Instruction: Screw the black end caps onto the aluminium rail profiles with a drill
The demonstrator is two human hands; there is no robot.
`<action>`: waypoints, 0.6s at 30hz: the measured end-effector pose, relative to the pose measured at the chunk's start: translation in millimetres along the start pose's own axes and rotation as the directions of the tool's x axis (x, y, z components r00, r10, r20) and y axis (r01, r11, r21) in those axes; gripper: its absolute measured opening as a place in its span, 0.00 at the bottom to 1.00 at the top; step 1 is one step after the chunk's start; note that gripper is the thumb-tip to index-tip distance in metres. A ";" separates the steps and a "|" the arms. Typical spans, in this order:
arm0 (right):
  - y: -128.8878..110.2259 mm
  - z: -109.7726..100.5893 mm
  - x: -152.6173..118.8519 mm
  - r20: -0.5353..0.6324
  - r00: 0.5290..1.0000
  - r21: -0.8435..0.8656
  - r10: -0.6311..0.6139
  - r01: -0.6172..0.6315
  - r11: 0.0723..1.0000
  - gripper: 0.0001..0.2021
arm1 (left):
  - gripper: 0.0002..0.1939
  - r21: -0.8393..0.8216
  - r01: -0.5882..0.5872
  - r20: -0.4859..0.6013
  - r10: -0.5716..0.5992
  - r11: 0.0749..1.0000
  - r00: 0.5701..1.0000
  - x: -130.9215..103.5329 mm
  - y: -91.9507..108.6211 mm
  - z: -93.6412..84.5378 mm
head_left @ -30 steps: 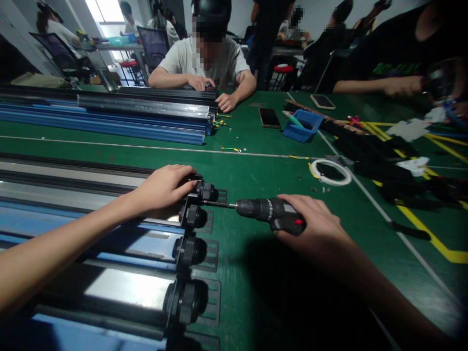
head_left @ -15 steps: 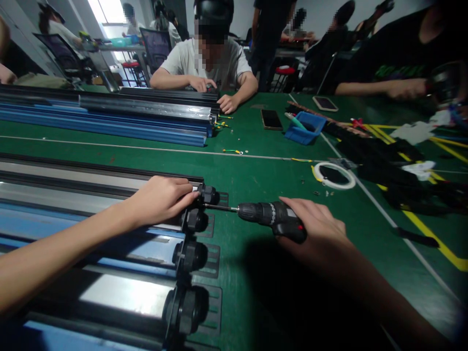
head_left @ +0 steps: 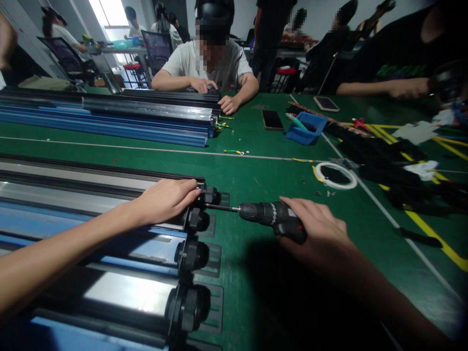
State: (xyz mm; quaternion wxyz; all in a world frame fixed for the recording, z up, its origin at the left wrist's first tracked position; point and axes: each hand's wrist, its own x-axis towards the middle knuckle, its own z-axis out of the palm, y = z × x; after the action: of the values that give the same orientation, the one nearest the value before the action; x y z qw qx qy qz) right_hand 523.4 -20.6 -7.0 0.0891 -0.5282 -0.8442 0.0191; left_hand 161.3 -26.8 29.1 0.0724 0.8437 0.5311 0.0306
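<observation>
My right hand (head_left: 318,229) is wrapped around a black cordless drill (head_left: 268,213). Its long thin bit points left and reaches the end plate of the farthest metal profile in the near row, beside a black cable gland (head_left: 211,195). My left hand (head_left: 170,197) lies over the end of that metal profile (head_left: 120,181), fingers together and curled at its edge; the fingertips are partly hidden. Nearer to me, several more profiles with blue and silver faces lie side by side, each ending in a black cable gland (head_left: 197,256) and a slotted bracket (head_left: 215,261).
Across the green table (head_left: 263,168), more blue and black profiles (head_left: 146,117) lie before a seated person (head_left: 208,68). A blue bin (head_left: 305,129), phone (head_left: 272,120), white ring-shaped coil (head_left: 335,175) and dark cloth (head_left: 387,165) are to the right. Another person's hand (head_left: 407,89) is at far right.
The camera view has shifted very slightly. My left fingers have settled a little closer together on the profile's end; the drill stays at the same place.
</observation>
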 end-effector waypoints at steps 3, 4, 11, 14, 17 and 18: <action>1.8 0.4 0.2 0.016 1.000 -0.018 -0.014 0.014 1.000 0.35 | 0.21 -0.005 0.001 0.017 -0.001 1.000 1.000 0.6 0.1 -0.8; 2.5 0.6 0.3 0.022 1.000 -0.025 -0.017 0.017 1.000 0.35 | 0.21 -0.014 0.000 0.024 0.001 1.000 1.000 0.8 0.0 -1.2; 3.8 2.9 0.5 0.024 1.000 -0.043 -0.014 0.015 0.999 0.36 | 0.21 -0.081 0.008 0.051 -0.004 0.997 0.999 3.3 -0.4 -3.6; 2.9 3.2 1.6 0.014 1.000 -0.040 -0.015 0.016 0.999 0.35 | 0.21 -0.094 0.017 0.055 -0.012 0.995 0.998 3.8 -0.1 -4.0; 2.8 3.2 2.5 0.019 1.000 -0.035 -0.014 0.014 0.999 0.35 | 0.21 -0.112 0.019 0.062 -0.012 0.994 0.998 4.0 -0.7 -4.3; 2.9 3.3 2.7 0.023 1.000 -0.033 -0.009 0.010 0.999 0.35 | 0.21 -0.119 0.019 0.065 -0.011 0.993 0.998 4.2 -1.0 -4.5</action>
State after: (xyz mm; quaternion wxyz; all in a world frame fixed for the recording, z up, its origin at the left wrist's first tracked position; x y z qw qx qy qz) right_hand 524.2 -16.7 -10.2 0.0707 -0.5253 -0.8479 0.0108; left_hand 161.6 -22.2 33.2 0.1400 0.8344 0.5319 0.0346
